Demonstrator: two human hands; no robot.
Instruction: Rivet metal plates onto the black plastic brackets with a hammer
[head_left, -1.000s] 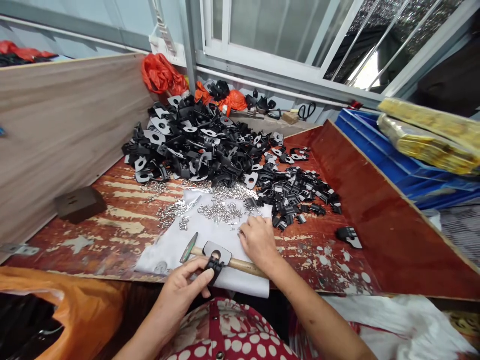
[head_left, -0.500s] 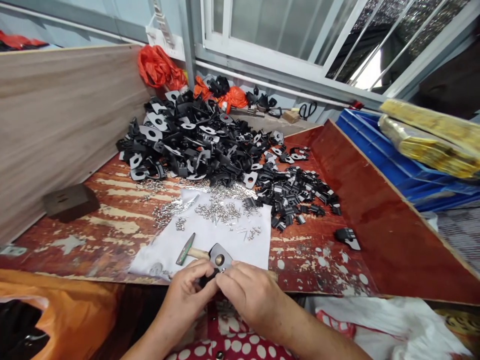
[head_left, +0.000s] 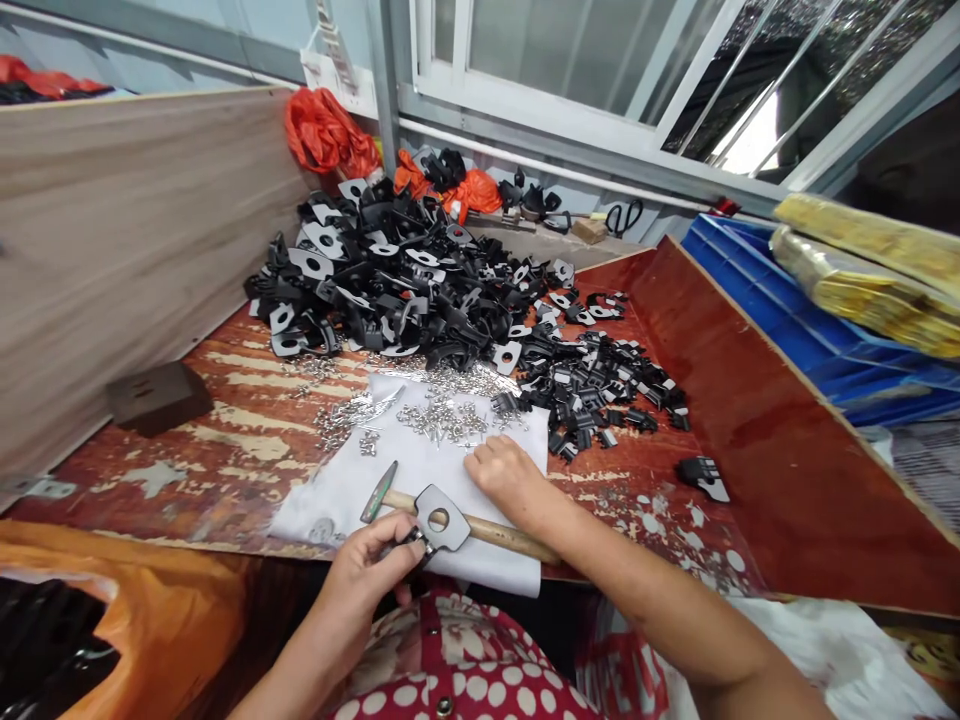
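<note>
My left hand point(head_left: 379, 560) grips a black plastic clip part with a grey holed plate point(head_left: 452, 530) between thumb and fingers, near the table's front edge. Below that part lies a hammer point(head_left: 501, 535) with a green-and-dark head and wooden handle. My right hand point(head_left: 504, 478) rests over the white cloth point(head_left: 337, 505), fingers curled together beside scattered small metal pins point(head_left: 446, 420). What its fingertips hold, if anything, is hidden.
A large heap of black clip parts point(head_left: 405, 270) covers the back, with smaller black pieces point(head_left: 592, 385) to its right. A dark brown block point(head_left: 159, 397) sits left. Wooden side boards point(head_left: 750, 420) border the red table. A blue crate point(head_left: 795, 330) stands beyond the right board.
My right hand has left the clip part and moved forward to the cloth by the metal pins. My left hand keeps hold of the part, and more of the hammer handle shows.
</note>
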